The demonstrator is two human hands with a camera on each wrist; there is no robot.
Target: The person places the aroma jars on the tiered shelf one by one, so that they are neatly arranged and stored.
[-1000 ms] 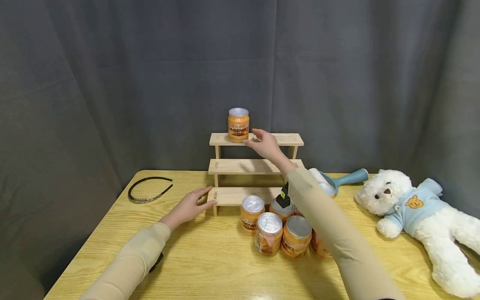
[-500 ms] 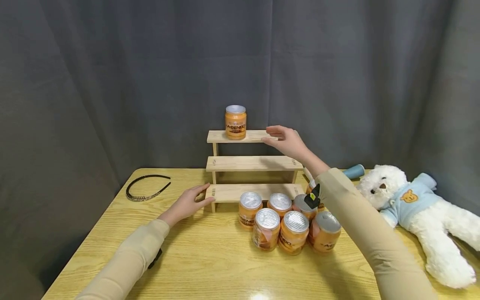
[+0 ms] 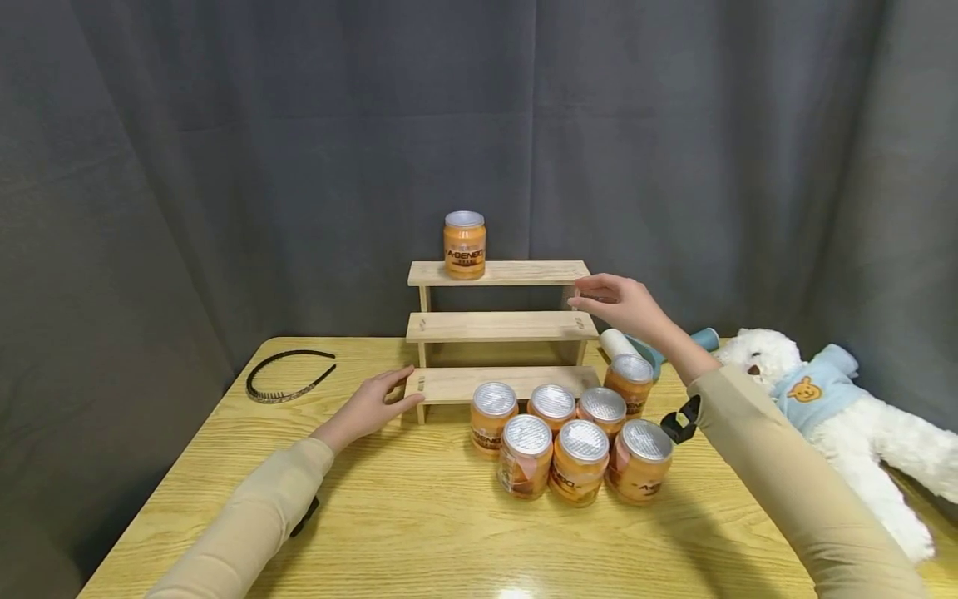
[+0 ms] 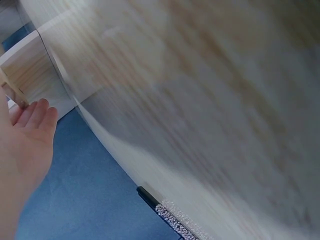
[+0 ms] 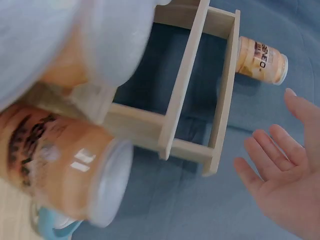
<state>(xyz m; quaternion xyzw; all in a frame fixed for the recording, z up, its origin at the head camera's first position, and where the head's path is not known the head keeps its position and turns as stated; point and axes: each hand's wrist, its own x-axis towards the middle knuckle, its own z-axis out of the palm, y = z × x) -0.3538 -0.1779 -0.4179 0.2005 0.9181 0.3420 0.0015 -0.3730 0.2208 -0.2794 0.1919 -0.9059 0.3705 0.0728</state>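
A three-step wooden shelf (image 3: 501,326) stands at the back of the table. On its top step, toward the left, sits an orange jar (image 3: 465,246) with a silver lid. My left hand (image 3: 367,408) is at the left end of the lowest step, fingers extended, fingertips right at the board. To the right of the upper steps hovers my right hand (image 3: 619,304), its fingers loosely bent and nothing between them. Several more orange jars (image 3: 580,466) cluster in front of the shelf's right half. The right wrist view shows the right palm (image 5: 290,185) facing the shelf, apart from the top jar.
A black headband (image 3: 288,378) lies on the wooden table (image 3: 419,532) at left. Behind the jars lie a white cylinder (image 3: 618,343) and a blue-handled thing (image 3: 703,339). A white teddy bear (image 3: 823,399) in a blue shirt lies at right. A grey curtain (image 3: 337,166) hangs behind.
My right hand has drawn away from the jar on the top step, moving right and slightly down. The jar stays there. My left hand keeps its place at the shelf's end.
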